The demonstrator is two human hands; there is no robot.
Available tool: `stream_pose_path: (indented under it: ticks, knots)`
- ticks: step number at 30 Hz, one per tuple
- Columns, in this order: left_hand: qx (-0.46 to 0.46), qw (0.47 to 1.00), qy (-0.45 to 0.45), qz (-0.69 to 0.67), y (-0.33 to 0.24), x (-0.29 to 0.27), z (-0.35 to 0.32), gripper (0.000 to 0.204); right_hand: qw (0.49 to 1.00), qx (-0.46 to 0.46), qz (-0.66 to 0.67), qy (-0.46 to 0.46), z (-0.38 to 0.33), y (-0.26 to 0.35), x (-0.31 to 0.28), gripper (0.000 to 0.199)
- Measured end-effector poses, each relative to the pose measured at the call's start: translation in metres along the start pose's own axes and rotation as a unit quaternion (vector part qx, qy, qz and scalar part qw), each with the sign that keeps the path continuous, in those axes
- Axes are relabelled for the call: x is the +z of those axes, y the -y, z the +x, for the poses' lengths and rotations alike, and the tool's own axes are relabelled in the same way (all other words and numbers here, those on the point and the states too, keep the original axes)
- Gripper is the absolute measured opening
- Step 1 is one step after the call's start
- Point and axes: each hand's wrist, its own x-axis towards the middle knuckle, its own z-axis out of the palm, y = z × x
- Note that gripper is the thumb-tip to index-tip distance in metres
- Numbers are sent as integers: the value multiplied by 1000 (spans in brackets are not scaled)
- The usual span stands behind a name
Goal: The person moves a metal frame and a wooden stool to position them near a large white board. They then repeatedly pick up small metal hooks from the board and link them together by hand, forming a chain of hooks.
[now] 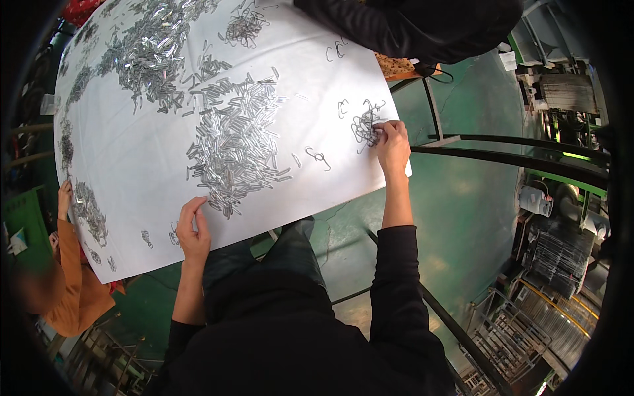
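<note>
On the white-covered table (247, 228), a large pile of small shiny metal pieces (238, 138), narrow and elongated, spreads in front of me. My left hand (193, 231) is at the pile's near left edge, fingers bent and drawn together; anything between them is too small to make out. A small cluster of bent wire pieces (174, 234) lies just left of it. My right hand (395, 146) reaches to a tangle of wire hooks (364, 127) near the table's right edge, its fingertips pinched on a hook there. Between the hands lie some loose wire hooks (318, 157).
Another heap of metal pieces (148, 59) covers the far left. A person in a dark sleeve (376, 26) leans in at the far side; a person in brown (76, 277) works at the left edge. Metal frame bars (508, 155) stand right of the table above green floor.
</note>
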Motion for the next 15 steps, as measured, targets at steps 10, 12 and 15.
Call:
stream_pose_path:
  ticks: [10,12,15]
  knots:
    - [6,1000,7,-6,12,-6,-1,22,990,-104,-33,95,62,-2,-5,12]
    - [9,1000,4,-5,13,-7,-1,22,976,-124,-97,153,73,-2,-4,10]
    - [3,1000,5,-9,15,-9,-2,22,957,-159,-150,190,77,-5,-3,8]
